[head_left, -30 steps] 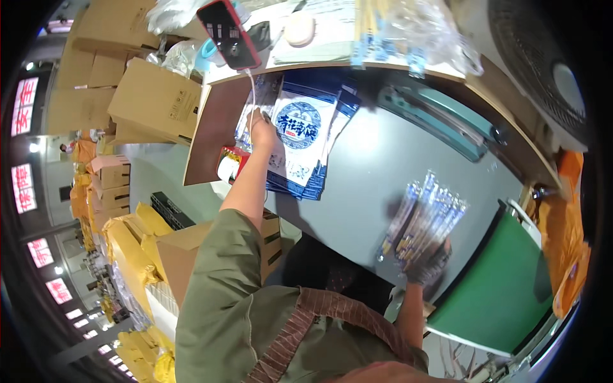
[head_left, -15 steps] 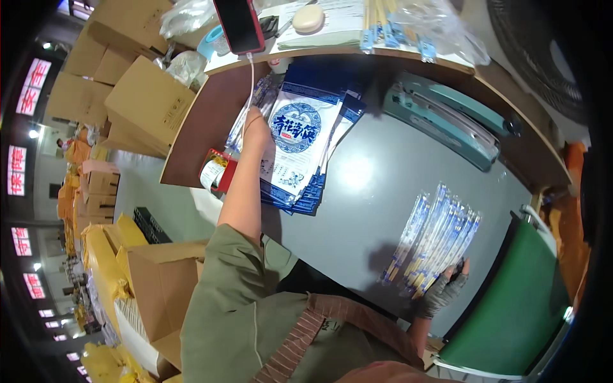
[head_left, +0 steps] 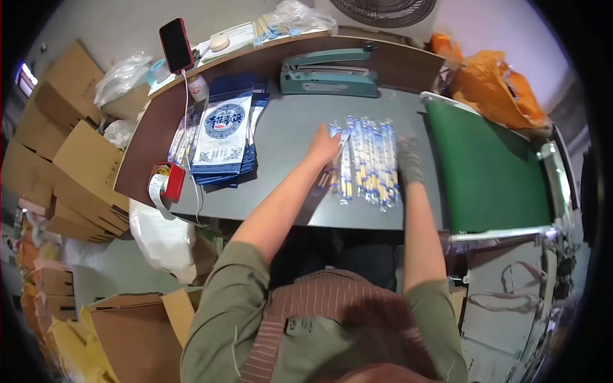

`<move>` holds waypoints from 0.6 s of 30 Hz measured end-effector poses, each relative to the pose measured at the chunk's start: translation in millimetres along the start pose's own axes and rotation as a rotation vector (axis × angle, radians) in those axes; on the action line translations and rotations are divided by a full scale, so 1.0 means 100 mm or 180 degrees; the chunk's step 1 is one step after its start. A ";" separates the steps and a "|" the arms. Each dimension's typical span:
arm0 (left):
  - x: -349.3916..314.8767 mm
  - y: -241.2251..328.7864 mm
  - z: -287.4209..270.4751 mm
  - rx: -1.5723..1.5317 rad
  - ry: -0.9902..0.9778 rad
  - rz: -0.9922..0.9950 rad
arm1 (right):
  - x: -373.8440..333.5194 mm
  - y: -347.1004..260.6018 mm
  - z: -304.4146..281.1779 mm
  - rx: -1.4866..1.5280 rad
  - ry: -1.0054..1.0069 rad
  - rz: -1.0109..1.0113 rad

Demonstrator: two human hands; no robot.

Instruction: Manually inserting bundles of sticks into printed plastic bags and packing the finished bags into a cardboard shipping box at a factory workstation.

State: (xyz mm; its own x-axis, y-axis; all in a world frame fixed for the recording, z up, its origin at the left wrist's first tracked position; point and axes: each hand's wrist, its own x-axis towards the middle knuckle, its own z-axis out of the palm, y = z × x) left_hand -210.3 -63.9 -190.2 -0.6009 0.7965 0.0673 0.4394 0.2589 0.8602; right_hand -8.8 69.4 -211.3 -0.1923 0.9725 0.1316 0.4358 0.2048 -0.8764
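Several wrapped chopsticks (head_left: 372, 159) lie side by side on the grey table, in clear sleeves with blue print and pale wooden ends showing. My bare left hand (head_left: 324, 148) is at the left end of this row, its fingers closed on a chopstick packet (head_left: 330, 177) that shows above and below the hand. On the row's right side is my right hand (head_left: 410, 161), in a grey fingerless glove. Its fingers point away from me along the outermost packet; they are somewhat blurred but look extended.
Blue-and-white printed bags (head_left: 223, 127) are stacked at the left, more wrapped chopsticks (head_left: 182, 137) beside them. A red tape dispenser (head_left: 169, 181) stands near the left edge. At the back is a teal bag sealer (head_left: 329, 82); a phone (head_left: 176, 45) stands on the shelf. A green surface (head_left: 488, 169) adjoins on the right.
My left hand has gone from beside the printed bags to the left end of the chopstick row. My right hand has shifted up along the row's right side. The view has turned rightward.
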 end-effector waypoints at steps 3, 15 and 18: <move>0.02 0.52 0.81 -0.1085 -0.0154 -0.0469 | 0.22 0.70 0.21 -0.2244 0.0304 -0.2955; -1.02 1.42 -0.21 -0.1812 0.0405 0.1936 | -0.92 -1.64 -0.58 0.2814 -0.1865 -0.0467; -0.85 1.38 -0.23 -0.0721 0.0768 0.2633 | -0.82 -1.64 -0.72 0.2383 -0.2122 -0.0619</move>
State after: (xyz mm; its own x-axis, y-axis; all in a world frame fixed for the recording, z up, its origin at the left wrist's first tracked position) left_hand -113.8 -108.8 -65.5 -0.2853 0.5373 0.7936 0.6676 -0.4827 0.5668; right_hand -1.4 -36.5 -44.8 -0.7511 0.6231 0.2183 -0.2728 0.0082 -0.9620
